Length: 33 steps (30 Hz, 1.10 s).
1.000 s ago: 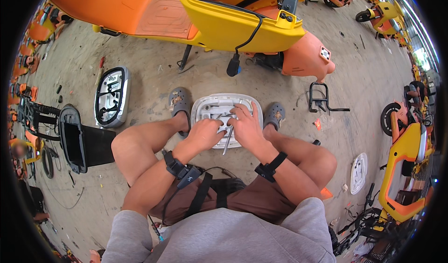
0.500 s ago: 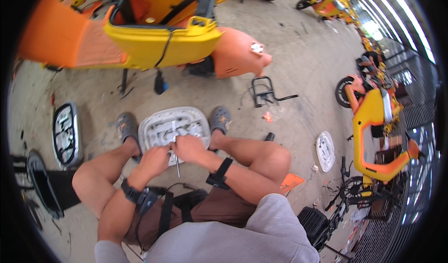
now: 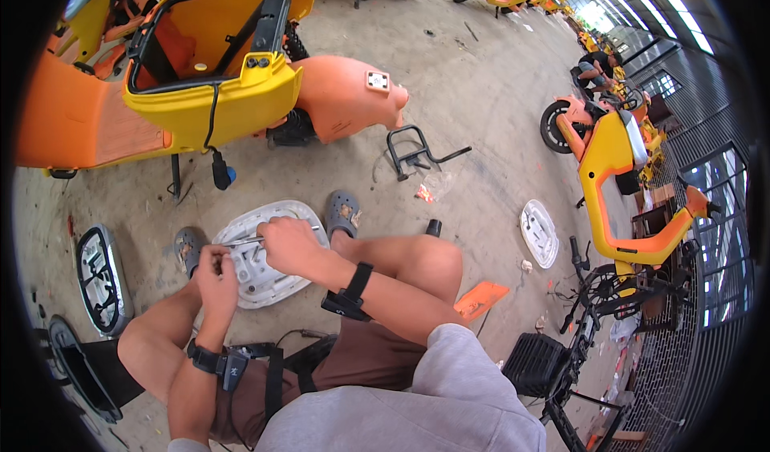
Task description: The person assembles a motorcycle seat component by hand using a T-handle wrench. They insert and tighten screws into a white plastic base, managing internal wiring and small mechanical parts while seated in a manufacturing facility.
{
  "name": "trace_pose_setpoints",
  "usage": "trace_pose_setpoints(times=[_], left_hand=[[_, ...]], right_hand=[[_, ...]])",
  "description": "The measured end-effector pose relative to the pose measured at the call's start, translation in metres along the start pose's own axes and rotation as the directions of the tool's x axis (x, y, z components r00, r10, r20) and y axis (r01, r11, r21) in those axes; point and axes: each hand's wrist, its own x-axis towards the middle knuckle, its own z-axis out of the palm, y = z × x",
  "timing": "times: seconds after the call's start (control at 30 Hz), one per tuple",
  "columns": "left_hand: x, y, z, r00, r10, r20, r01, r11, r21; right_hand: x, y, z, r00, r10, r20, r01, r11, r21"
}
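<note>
My right hand [image 3: 287, 245] is closed around a thin metal rod [image 3: 245, 241], which lies nearly level between my two hands. The fingertips of my left hand [image 3: 215, 279] are pinched at the rod's left end; the exact grip there is small and partly hidden. Beneath both hands, a white oval plastic panel [image 3: 277, 291] with ribs and recesses rests on the floor between my feet, its ribbed side up. My right forearm and hand cover part of it.
Ahead stands a yellow and orange scooter body [image 3: 200, 115], its compartment uncovered. A black metal bracket [image 3: 413, 154], another white oval panel [image 3: 539, 234] and a black-rimmed panel [image 3: 103, 279] lie around me. Right are an orange piece [image 3: 480, 298], a black-framed scooter [image 3: 553, 364] and a crouching person [image 3: 595, 71].
My hands have moved apart, the left one toward me and left. The rod has swung from pointing down toward me to lying nearly level. The whole view has shifted as my head turned.
</note>
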Motion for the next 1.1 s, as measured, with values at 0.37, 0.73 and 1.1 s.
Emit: trace_pose_setpoints(times=[0.37, 0.73, 1.1], left_hand=[[0.06, -0.139, 0.069, 0.715, -0.681, 0.159, 0.69, 0.65, -0.318], [-0.011, -0.246, 0.084, 0.767, -0.615, 0.185, 0.34, 0.633, 0.696], [-0.021, -0.244, 0.054, 0.754, -0.649, 0.097, 0.385, 0.557, 0.736]], right_hand=[[0.037, -0.021, -0.098, 0.997, -0.069, -0.021, 0.068, 0.997, -0.032], [0.034, -0.028, -0.105, 0.992, -0.126, -0.02, 0.127, 0.992, 0.026], [0.031, -0.032, -0.094, 0.986, -0.168, -0.005, 0.168, 0.986, -0.02]])
